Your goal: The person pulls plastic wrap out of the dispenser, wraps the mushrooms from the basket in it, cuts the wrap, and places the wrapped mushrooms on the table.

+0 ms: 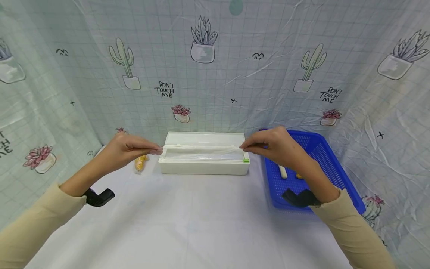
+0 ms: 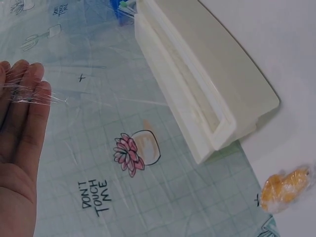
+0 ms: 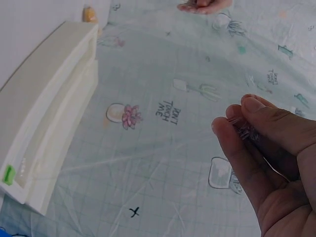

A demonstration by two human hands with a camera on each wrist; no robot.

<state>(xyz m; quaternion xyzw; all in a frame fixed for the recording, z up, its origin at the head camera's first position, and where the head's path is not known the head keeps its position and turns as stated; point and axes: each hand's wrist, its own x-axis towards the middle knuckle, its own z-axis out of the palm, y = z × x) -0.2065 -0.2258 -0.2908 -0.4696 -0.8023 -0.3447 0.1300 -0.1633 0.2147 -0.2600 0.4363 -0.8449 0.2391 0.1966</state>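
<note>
A white cling film dispenser box point(image 1: 204, 168) stands at the back with its lid point(image 1: 205, 139) raised. A clear sheet of cling film point(image 1: 201, 151) stretches above the box between both hands. My left hand point(image 1: 129, 148) pinches the film's left end, which bunches at the fingertips in the left wrist view; the thumb is mostly cut off there. At the other end, my right hand point(image 1: 277, 145) pinches a crumpled film corner point(image 3: 247, 130) between thumb and fingers. A green cutter slider point(image 1: 246, 160) sits at the box's right end.
Left of the box lies a yellow item wrapped in film point(image 2: 285, 190). A blue basket point(image 1: 324, 149) stands to the right under my right forearm, with a white stick-like item point(image 1: 283, 172) and a small yellow item point(image 1: 299, 176) inside. A patterned curtain point(image 1: 215, 93) hangs behind.
</note>
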